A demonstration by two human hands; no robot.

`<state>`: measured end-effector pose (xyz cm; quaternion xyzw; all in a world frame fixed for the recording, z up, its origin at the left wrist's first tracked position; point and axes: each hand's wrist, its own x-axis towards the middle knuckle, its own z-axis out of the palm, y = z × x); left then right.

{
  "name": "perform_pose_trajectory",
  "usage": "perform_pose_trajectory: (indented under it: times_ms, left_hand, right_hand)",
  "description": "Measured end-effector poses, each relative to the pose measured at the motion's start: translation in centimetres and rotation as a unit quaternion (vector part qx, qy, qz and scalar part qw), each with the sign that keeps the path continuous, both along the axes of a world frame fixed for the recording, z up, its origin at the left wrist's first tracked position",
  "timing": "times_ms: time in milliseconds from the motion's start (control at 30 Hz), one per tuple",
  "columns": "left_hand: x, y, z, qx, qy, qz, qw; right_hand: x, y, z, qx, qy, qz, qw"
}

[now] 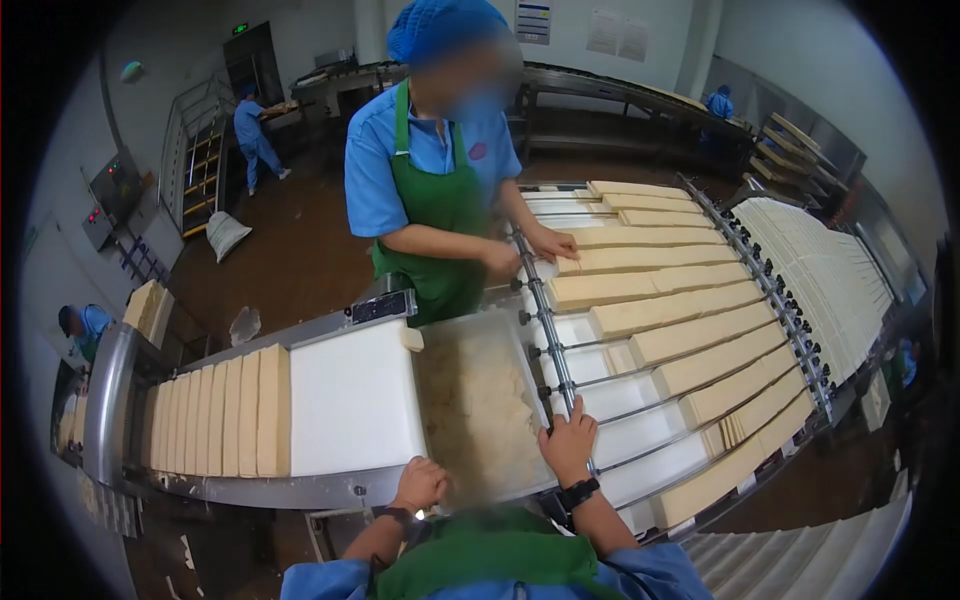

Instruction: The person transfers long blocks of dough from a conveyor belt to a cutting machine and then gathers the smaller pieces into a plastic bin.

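Note:
My left hand (421, 485) is closed, its fingers curled at the near corner between the white conveyor belt (350, 405) and a bin (435, 400). Whatever may be in those fingers is hidden. At the bin's right side, my right hand (570, 442) rests on the metal rail (550, 325), fingers apart and index finger stretched forward. Pale cut pieces and scraps (500, 395) lie in the bin. Long cream-coloured dough-like slabs (720, 385) lie in lanes between thin rods to the right. Several similar slabs (238, 412) stand side by side on the left belt.
Across the bin stands a co-worker (435, 170) in a green apron, one hand (552, 243) at a slab's end. A ridged white belt (815, 265) runs beyond the black-knobbed bar (755, 265). Other people work farther back. A white sack (227, 236) lies on the floor.

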<state>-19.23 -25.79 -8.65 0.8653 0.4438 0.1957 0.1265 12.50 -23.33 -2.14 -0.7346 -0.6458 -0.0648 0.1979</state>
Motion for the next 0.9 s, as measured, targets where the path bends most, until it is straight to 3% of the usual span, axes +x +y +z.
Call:
perform_pose_trajectory:
  times_ms: [300,600,667,800,867,900]
  left_hand:
    - [-0.2,-0.1,-0.9,0.031,-0.014,0.0,0.999]
    - [-0.7,0.0,-1.4,-0.009,0.021,-0.02,1.0]
    - [-0.6,0.1,-0.4,-0.034,-0.005,-0.046,0.998]
    - [-0.1,3.7,8.1,-0.075,-0.084,-0.066,0.991]
    - [-0.5,6.1,15.4,0.034,-0.15,-0.029,0.988]
    - [-1.5,7.2,18.9,0.079,-0.155,-0.013,0.985]
  right_hand:
    - [-0.2,0.0,-0.3,-0.022,0.005,-0.003,1.0]
    - [-0.1,0.1,-1.2,-0.046,-0.002,-0.011,0.999]
    - [0.6,0.0,-1.1,-0.06,0.062,0.015,0.996]
    - [6.3,3.0,1.4,-0.195,0.266,0.095,0.939]
    - [7.4,3.0,8.6,0.021,0.192,0.135,0.972]
    - [7.5,2.9,14.2,0.057,0.216,0.138,0.965]
